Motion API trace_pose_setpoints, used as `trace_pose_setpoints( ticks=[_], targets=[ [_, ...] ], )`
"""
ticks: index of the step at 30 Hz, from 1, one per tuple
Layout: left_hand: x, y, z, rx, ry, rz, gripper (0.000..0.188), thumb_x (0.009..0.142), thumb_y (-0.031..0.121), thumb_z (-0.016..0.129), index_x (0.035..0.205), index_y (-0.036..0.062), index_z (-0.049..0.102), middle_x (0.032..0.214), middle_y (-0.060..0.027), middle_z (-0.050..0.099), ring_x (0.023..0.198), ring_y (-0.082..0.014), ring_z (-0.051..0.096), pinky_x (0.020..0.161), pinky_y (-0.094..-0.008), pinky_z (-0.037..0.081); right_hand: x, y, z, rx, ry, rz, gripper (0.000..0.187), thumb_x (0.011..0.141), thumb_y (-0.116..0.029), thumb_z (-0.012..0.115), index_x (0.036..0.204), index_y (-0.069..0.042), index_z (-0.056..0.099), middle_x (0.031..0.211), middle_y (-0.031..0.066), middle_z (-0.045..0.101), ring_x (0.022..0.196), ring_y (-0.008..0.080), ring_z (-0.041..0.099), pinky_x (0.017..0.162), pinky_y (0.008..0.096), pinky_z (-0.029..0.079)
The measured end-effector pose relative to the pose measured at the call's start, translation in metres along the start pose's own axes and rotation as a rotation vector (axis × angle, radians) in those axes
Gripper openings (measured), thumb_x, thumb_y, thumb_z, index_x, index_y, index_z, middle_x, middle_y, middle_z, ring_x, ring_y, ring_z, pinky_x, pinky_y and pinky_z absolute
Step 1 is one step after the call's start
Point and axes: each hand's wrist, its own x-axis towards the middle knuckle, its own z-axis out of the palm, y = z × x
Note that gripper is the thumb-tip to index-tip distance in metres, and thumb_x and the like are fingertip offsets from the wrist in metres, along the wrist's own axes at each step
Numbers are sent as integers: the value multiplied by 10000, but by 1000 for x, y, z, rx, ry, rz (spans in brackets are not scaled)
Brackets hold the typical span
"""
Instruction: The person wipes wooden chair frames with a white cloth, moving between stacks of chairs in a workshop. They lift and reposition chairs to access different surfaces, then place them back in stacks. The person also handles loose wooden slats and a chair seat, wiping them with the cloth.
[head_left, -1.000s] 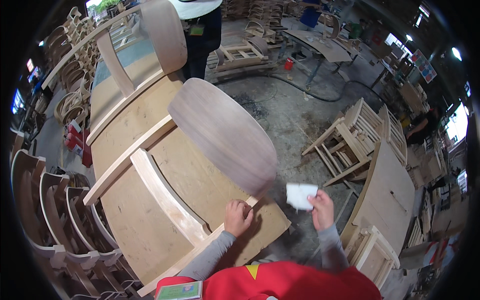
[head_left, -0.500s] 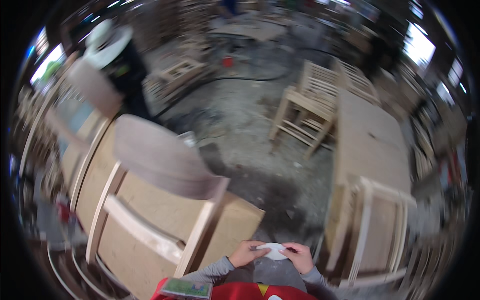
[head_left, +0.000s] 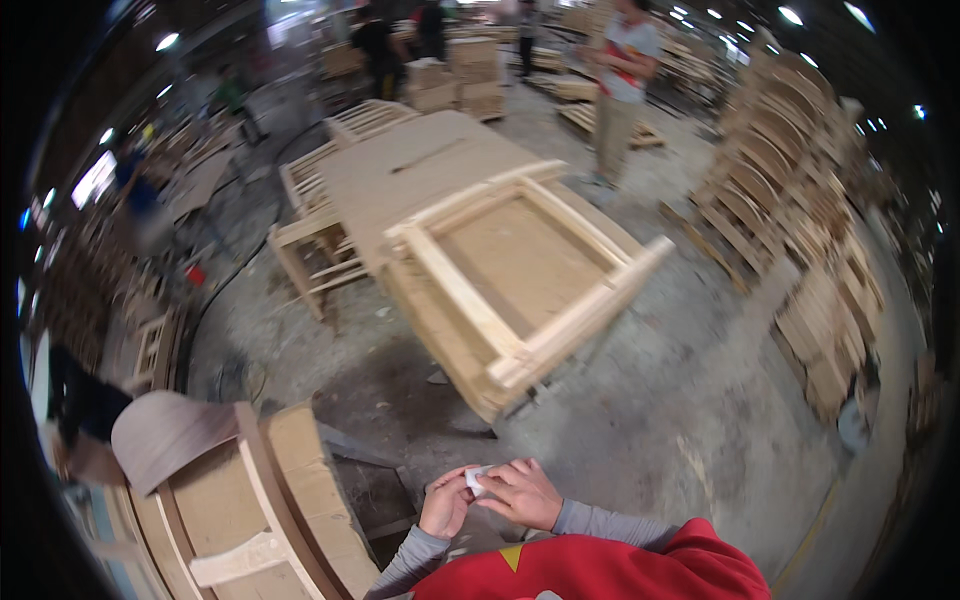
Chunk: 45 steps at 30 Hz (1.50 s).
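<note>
Close in front of my body, both hands hold a small white folded piece (head_left: 478,481), maybe paper or a sanding sheet; its material is too small to tell. My left hand (head_left: 443,507) pinches it from the left with the fingertips. From the right, my right hand (head_left: 527,496) lays its fingers over it, hiding part. To the lower left stands a wooden chair (head_left: 262,470) with a curved backrest, resting on a cardboard-covered table (head_left: 325,470). Ahead of my hands, a pale wooden frame (head_left: 465,290) lies on another board-topped table (head_left: 375,180).
Slatted wooden pieces (head_left: 310,180) stand beside the far table. A person in a light shirt (head_left: 625,75) stands beyond it, with other people farther back. Stacked curved wooden parts (head_left: 770,150) rise at the right. A dark hose (head_left: 215,290) runs across the floor on the left.
My view has swung right, bringing the frame table ahead and the chair to the lower left. The white piece, spread out flat between both hands before, now looks smaller and folded.
</note>
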Motion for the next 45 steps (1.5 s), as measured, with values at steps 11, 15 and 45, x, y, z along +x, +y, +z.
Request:
trace_pose_setpoints(
  ticks=[11, 15, 45],
  targets=[
    [23, -149, 196, 708, -607, -399, 334, 784, 108, 580, 1088, -16, 520, 962, -53, 579, 866, -91, 536, 769, -200, 410, -226, 45, -154, 364, 580, 727, 101, 773, -43, 560, 856, -4, 601, 765, 79, 577, 676, 152, 556, 594, 249, 437],
    [69, -190, 234, 811, -651, -362, 244, 768, 103, 607, 977, -21, 577, 872, -43, 597, 805, -83, 537, 734, -191, 409, -254, 79, -162, 783, 769, 939, 172, 789, -45, 563, 928, 57, 573, 857, 38, 581, 802, 101, 540, 674, 213, 436],
    [575, -335, 610, 1086, -672, 68, 200, 666, 234, 613, 728, 45, 637, 641, -80, 601, 589, -168, 554, 583, -272, 431, -182, 623, -506, 111, 547, 788, 95, 751, -6, 542, 827, 14, 595, 759, 103, 548, 650, 187, 524, 563, 277, 417]
  ],
)
